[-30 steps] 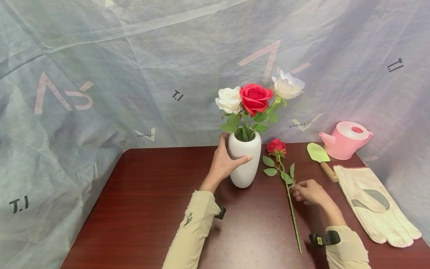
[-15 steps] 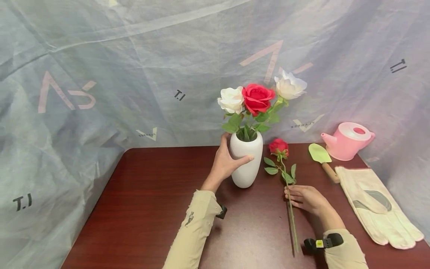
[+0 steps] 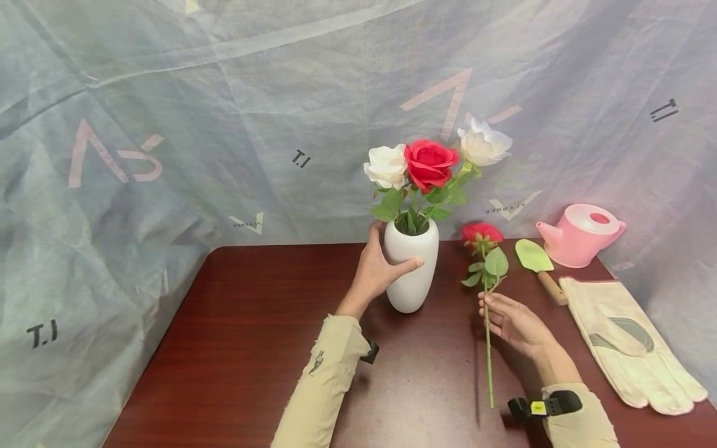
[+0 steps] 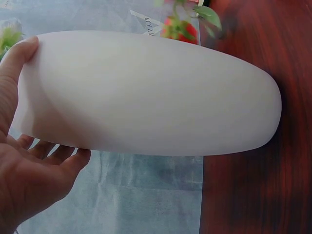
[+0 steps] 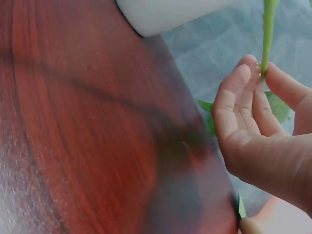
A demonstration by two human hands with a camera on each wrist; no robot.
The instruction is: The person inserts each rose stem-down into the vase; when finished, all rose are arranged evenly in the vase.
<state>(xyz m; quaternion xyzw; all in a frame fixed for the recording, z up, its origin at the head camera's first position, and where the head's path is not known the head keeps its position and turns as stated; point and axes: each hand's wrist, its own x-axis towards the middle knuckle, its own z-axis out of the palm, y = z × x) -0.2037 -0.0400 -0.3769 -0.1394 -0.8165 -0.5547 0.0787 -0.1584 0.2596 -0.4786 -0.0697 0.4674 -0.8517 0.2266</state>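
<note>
A white vase (image 3: 411, 274) stands upright on the table with two white roses (image 3: 485, 143) and a red rose (image 3: 430, 163) in it. My left hand (image 3: 376, 267) grips the vase from its left side, thumb across the front; the left wrist view shows the fingers round the far side of the vase (image 4: 156, 97). To the right of the vase, my right hand (image 3: 518, 323) pinches the stem of a loose red rose (image 3: 483, 234) between thumb and fingers, below its leaves. In the right wrist view, this green stem (image 5: 267, 36) passes between the fingertips.
At the back right stands a pink watering can (image 3: 579, 236). A small green trowel (image 3: 534, 255) with a wooden handle lies in front of it, beside a cream glove (image 3: 627, 342). The dark red table (image 3: 252, 348) meets a grey cloth backdrop (image 3: 252, 124).
My right hand has taken hold of the loose rose's stem and raised it off the table, turning the bloom slightly rightward. My left hand keeps its grip on the vase.
</note>
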